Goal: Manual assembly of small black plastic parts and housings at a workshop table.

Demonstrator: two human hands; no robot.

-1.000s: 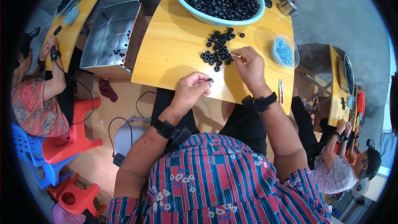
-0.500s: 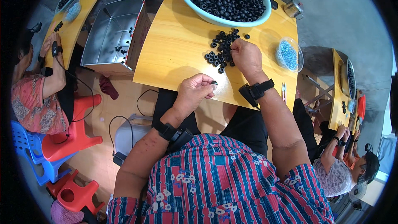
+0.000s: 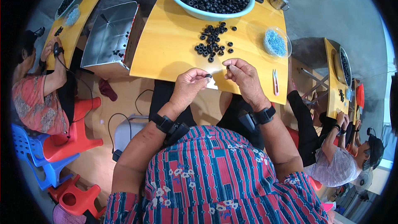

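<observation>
Over the near edge of the yellow table [image 3: 166, 54], my left hand [image 3: 188, 88] pinches a small black ring [image 3: 208, 76] between thumb and fingertips. Close beside it on the right, my right hand [image 3: 245, 81] is closed on another small black ring [image 3: 228, 67], partly hidden by the fingers. The two rings are apart. Just beyond my hands lies a loose pile of black rings [image 3: 211, 39]. Behind that pile, a light blue basin [image 3: 207, 15] is heaped with many more of the same.
Right of the pile stands a clear tub of bluish bits [image 3: 275, 43]. Pink-handled snips [image 3: 275, 85] lie near the right edge, a metal mug [image 3: 280, 1] at the far corner. An open carton [image 3: 134, 37] with some rings inside stands left. People work at tables on both sides.
My right hand has come back from the pile toward my left hand, now with a black ring in its fingers. My left hand keeps its ring. The whole view has shifted slightly.
</observation>
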